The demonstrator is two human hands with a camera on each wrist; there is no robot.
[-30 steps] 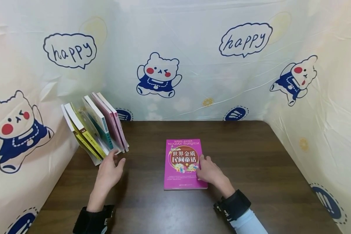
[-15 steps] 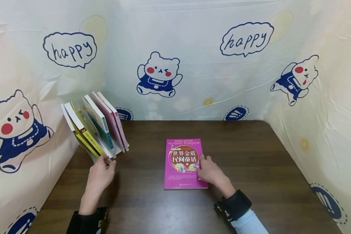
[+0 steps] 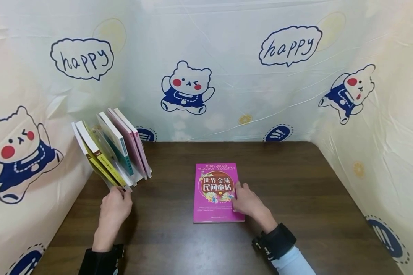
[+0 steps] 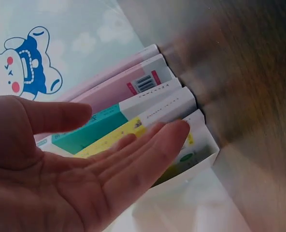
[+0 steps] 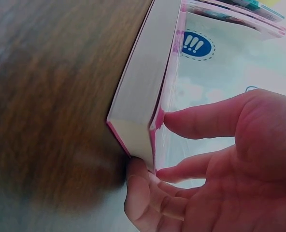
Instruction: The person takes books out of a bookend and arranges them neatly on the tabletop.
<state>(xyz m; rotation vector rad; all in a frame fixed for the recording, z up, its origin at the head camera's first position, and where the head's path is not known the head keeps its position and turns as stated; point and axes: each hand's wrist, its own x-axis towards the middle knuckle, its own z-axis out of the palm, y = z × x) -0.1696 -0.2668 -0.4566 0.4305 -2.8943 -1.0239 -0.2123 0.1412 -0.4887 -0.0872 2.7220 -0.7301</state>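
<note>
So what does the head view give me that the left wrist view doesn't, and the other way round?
Only the head view: the magenta book lying flat with its cover up, the right hand at its edge, and the "happy" speech bubbles above.

Only the left wrist view: the palm side of the left hand and a barcode on a pink book.

Both: the left hand itself, the row of books, the wooden table and the bear-printed sheet.

"世界金质民间童话" — pink book (image 3: 217, 193), "happy" — backdrop (image 3: 234, 88)
</note>
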